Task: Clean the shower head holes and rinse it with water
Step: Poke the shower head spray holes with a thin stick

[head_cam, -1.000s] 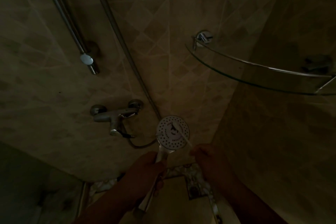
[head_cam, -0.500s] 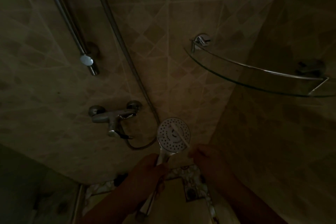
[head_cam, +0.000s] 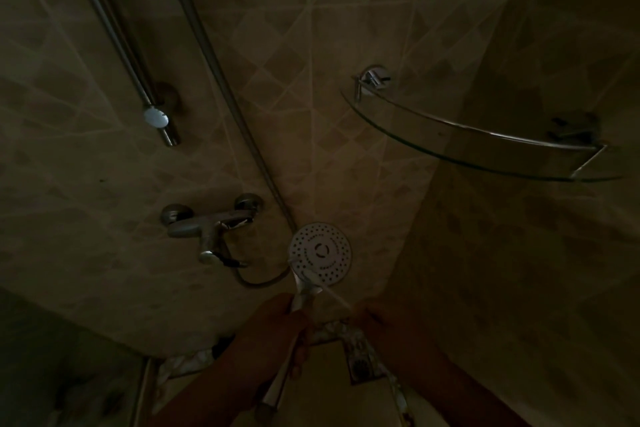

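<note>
Head view: my left hand grips the shower head handle, face toward me; my right hand pinches a thin stick touching its lower rim. Tap left, shelf upper right.

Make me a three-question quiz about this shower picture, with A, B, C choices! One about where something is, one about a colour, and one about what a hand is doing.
1. Where is the glass shelf?
A. Upper right, in the wall corner
B. On the floor
C. Under the tap

2. What colour is the shower head face?
A. Red
B. White
C. Black

3. What is the left hand doing?
A. Hanging free
B. Turning the tap
C. Gripping the shower head handle

Answers:
1. A: the shelf spans the corner, up and right of the shower head.
2. B: the round dotted face looks white.
3. C: its fingers wrap the handle, while the right hand holds a thin stick toward the face.
</note>
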